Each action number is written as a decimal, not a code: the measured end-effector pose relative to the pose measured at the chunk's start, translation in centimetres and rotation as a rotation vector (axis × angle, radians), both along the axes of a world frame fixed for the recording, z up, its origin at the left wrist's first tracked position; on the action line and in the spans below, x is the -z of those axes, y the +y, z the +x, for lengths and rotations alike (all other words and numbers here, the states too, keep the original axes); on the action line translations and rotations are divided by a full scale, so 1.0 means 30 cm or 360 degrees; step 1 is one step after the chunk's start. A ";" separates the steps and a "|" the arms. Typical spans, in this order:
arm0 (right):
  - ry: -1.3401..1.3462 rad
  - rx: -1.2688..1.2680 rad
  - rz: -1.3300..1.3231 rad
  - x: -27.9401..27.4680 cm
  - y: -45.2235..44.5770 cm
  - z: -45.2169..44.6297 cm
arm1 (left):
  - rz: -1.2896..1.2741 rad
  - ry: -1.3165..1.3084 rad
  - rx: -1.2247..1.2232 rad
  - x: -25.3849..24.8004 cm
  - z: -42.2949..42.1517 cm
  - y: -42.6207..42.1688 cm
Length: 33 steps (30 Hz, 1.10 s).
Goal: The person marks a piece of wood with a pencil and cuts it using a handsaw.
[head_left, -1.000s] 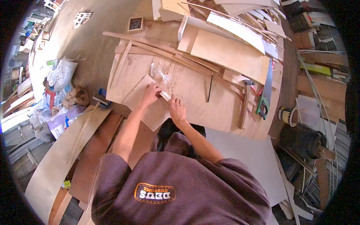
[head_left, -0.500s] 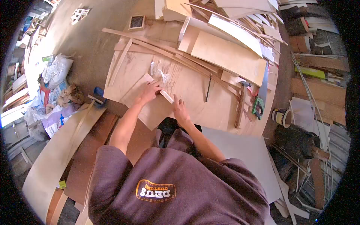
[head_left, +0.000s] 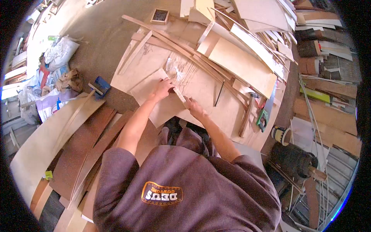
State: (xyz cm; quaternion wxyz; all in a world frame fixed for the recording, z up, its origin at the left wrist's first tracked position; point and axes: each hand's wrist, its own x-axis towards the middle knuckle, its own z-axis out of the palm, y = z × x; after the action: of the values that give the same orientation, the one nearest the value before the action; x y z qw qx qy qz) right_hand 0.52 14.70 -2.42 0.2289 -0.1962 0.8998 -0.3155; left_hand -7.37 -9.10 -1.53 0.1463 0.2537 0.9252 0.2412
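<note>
clamped on the upper end of a short pale strip [head_left: 179,96] were the fingers of the left hand [head_left: 165,88], while the right hand [head_left: 195,108] had its fingers closed at the lower end. the strip slanted along the right edge of a thin board [head_left: 152,105] on the plywood tabletop [head_left: 206,120]. crumpled clear plastic [head_left: 178,73] lay just beyond; a green-handled handsaw [head_left: 265,115] lay well to the right.
</note>
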 end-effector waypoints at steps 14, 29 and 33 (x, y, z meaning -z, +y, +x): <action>0.0095 -0.0113 0.0043 -0.003 0.007 -0.023 | 0.0220 0.0224 -0.1131 0.013 0.285 0.131; 0.0173 -0.0194 0.0077 0.080 0.021 -0.025 | 0.0044 0.0076 -0.1175 0.034 0.264 0.140; 0.0334 -0.0236 -0.0023 0.114 0.029 -0.023 | 0.0103 0.0097 -0.1124 0.053 0.266 0.127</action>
State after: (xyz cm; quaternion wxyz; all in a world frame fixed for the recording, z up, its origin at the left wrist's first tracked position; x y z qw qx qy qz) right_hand -0.16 15.57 -5.85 0.1550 -0.2958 0.8994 -0.2819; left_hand 0.59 -5.27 -3.13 0.0182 -0.0702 0.9517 0.2984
